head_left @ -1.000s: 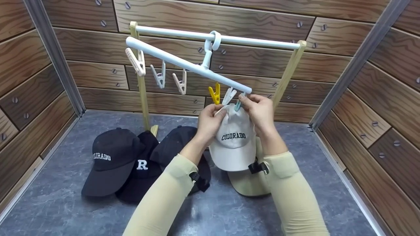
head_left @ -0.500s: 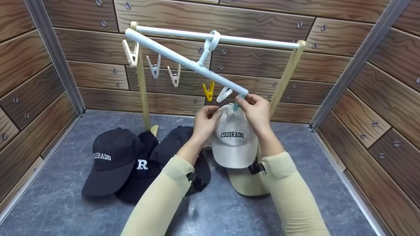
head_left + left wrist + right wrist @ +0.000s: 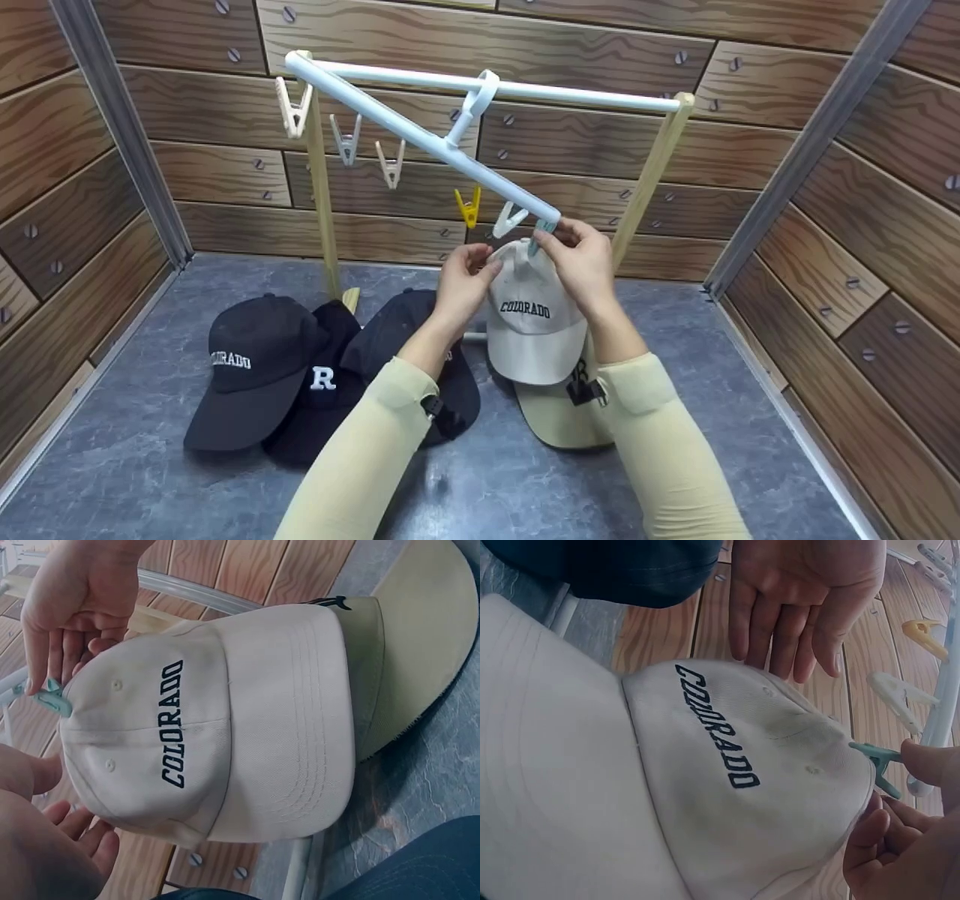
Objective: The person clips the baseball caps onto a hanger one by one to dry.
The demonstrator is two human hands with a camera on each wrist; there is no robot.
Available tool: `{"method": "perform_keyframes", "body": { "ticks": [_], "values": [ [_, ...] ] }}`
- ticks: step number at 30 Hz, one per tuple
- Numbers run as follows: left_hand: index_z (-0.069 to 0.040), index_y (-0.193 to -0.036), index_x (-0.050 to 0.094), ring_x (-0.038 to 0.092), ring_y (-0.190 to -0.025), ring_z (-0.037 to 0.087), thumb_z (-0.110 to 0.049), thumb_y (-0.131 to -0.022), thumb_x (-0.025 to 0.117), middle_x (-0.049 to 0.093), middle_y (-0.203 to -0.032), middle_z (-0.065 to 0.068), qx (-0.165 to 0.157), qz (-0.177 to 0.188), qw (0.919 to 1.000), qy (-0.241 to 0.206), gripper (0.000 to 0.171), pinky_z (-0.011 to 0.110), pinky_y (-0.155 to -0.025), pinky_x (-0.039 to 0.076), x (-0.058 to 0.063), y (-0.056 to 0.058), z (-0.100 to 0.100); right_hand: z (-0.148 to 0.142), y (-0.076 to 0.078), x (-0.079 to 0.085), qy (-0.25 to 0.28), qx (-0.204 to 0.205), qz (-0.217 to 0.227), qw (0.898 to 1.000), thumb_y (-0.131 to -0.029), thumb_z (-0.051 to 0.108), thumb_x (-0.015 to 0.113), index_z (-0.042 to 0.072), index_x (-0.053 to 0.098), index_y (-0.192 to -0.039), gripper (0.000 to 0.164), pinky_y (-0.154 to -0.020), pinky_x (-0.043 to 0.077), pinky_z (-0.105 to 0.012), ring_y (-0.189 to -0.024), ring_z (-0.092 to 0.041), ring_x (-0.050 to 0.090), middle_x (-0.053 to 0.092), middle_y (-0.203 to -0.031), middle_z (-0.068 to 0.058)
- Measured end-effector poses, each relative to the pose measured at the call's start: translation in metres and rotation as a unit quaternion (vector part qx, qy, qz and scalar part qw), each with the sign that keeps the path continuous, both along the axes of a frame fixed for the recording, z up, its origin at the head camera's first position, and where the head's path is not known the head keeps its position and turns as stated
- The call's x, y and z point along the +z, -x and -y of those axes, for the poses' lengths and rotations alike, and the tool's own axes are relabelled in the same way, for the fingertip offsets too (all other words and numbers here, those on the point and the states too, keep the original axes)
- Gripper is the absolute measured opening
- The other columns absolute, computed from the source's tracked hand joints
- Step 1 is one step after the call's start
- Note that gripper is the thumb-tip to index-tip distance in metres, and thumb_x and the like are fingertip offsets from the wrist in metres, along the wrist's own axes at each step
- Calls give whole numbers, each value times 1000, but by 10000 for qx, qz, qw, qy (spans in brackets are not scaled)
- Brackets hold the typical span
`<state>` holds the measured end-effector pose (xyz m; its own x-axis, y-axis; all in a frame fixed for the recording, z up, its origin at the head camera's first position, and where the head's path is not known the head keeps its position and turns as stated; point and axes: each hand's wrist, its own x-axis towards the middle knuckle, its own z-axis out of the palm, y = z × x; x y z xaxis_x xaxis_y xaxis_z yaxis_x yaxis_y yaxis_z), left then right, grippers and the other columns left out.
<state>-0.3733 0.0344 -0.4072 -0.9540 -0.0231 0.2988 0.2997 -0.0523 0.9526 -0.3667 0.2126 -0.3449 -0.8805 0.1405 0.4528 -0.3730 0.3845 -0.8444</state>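
Note:
A white baseball cap (image 3: 536, 345) lettered COLORADO hangs at the low end of a tilted white clip hanger (image 3: 390, 120). The teal clothespin (image 3: 885, 754) bites the top of its crown. My right hand (image 3: 583, 266) pinches that clothespin between thumb and fingers. On the crown's other side is my left hand (image 3: 463, 285), its fingers extended and loose; in the right wrist view its fingertips lie close beside the fabric without gripping it. A white clothespin (image 3: 508, 220) and a yellow clothespin (image 3: 469, 208) dangle from the bar near the cap.
Dark caps (image 3: 262, 337) lie overlapping on the grey floor at left. Behind the white cap sits an olive cap (image 3: 559, 420). The hanger hooks over a rack's white rod (image 3: 585, 94), held by wooden posts (image 3: 656, 172). Pale clothespins (image 3: 294, 112) hang at the high end.
The hanger has tilted more, its left end rising and its right end dropping slightly leftward. My left fingers have loosened from the crown. My right hand keeps its pinch on the teal clothespin.

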Motion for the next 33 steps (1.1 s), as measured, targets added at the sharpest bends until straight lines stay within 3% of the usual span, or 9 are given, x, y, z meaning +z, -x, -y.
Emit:
{"method": "perform_keyframes", "body": {
  "ticks": [9,16,24,33],
  "values": [
    [7,-133,56,57,-127,39,-10,-96,71,60,-135,24,-124,44,9999,-33,44,39,-104,49,-8,-2,4,-4,-10,-5,-364,-156,16,9992,-89,24,81,0,67,-126,46,-88,55,-32,-99,-21,69,74,-107,-13],
    [4,-135,56,58,-126,32,-18,-95,73,60,-134,21,-147,140,9993,299,49,38,-105,48,-11,-11,5,-14,-20,-14,-729,-343,-187,9966,-90,26,81,0,67,-127,47,-85,55,-32,-95,-21,69,75,-110,-9],
    [2,-137,56,57,-127,31,-23,-95,74,61,-135,20,-173,-74,9966,800,52,43,-108,46,-14,-23,6,-32,-31,-29,-1259,-694,-569,9880,-91,26,79,1,69,-124,43,-87,54,-39,-94,-24,69,75,-109,-10],
    [0,-137,57,56,-128,28,-26,-95,74,61,-136,16,-244,-293,9939,1034,52,45,-109,44,-21,-38,8,-57,-44,-46,-1613,-934,-480,9813,-92,30,78,3,69,-125,44,-86,50,-42,-100,-26,65,73,-113,-10]
  ]
}}
